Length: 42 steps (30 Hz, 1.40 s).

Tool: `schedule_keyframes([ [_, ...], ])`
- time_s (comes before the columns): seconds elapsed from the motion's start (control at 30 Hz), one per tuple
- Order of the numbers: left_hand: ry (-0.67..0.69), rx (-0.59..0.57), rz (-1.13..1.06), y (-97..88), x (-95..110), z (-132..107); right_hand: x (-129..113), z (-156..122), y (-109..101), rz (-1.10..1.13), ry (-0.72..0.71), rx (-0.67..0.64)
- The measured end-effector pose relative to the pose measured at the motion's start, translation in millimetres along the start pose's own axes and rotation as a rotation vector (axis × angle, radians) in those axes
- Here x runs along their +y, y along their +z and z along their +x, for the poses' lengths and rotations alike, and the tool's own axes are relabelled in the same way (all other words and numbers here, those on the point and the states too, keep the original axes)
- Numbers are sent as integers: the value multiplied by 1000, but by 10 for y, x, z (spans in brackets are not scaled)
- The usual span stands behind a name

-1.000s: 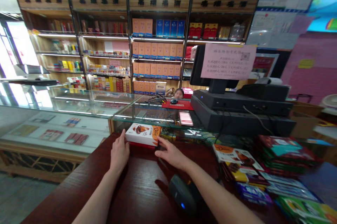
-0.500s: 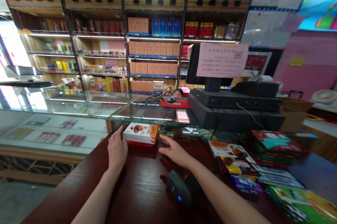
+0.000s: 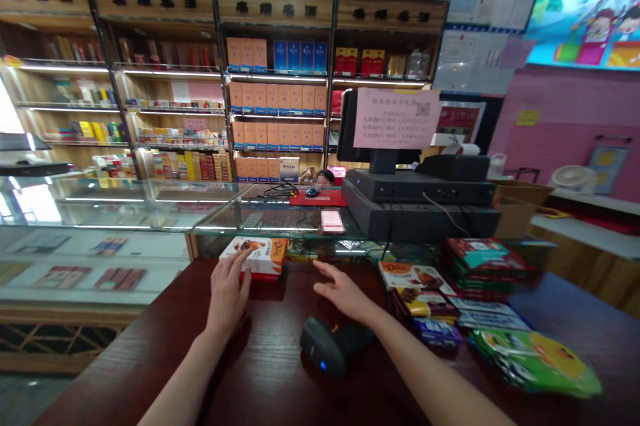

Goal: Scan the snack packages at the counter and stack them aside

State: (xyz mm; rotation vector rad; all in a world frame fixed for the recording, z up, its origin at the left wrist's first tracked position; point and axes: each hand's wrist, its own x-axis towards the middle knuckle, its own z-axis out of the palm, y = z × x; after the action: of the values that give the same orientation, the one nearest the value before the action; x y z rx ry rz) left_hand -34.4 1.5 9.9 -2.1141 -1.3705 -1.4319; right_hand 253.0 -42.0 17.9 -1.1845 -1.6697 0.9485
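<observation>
The white box (image 3: pixel 250 256) has an orange end; the counter (image 3: pixel 260 399) is dark reddish-brown wood grain.

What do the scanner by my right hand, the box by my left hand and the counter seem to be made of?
The scanner looks like dark plastic, with a smooth moulded shell. The box looks like printed card, with flat faces and crisp edges. The counter is probably varnished wood or laminate: dark reddish-brown and shiny, with a grain-like pattern.

We log: wooden counter (image 3: pixel 260 379) before us | on it: barcode scanner (image 3: pixel 323 346) centre, snack packets (image 3: pixel 420 286) right, snack box (image 3: pixel 253 256) far edge | behind: glass display case (image 3: pixel 270 219), then wall shelves (image 3: pixel 275 46)
</observation>
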Motion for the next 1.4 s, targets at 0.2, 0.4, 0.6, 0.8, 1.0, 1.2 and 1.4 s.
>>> schedule_keyframes([
  [0.2, 128, -66, 8, 53, 95, -58, -37, -214, -180, -73, -2, 43],
  [0.4, 261, -145, 17, 63, 211, -89, -41, -447, -370, -182, -55, 95],
  [0.6, 379, -226, 0, 68, 299, -101, 16, -624, -559, -282, -114, 141],
  [0.8, 449, -286, 10, 131, 291, -127, 60, -757, -702, -346, -118, 218],
  [1.0, 524, -292, 7, 186, 234, -148, 126, -844, -877, -418, -78, 253],
  [1.2, 515, -337, -5, 231, 211, -130, 331, -857, -1192, -589, -91, 374],
  [1.4, 544, -446, -42, 252, 468, 75, 458, -855, -1393, -769, 3, 436],
])
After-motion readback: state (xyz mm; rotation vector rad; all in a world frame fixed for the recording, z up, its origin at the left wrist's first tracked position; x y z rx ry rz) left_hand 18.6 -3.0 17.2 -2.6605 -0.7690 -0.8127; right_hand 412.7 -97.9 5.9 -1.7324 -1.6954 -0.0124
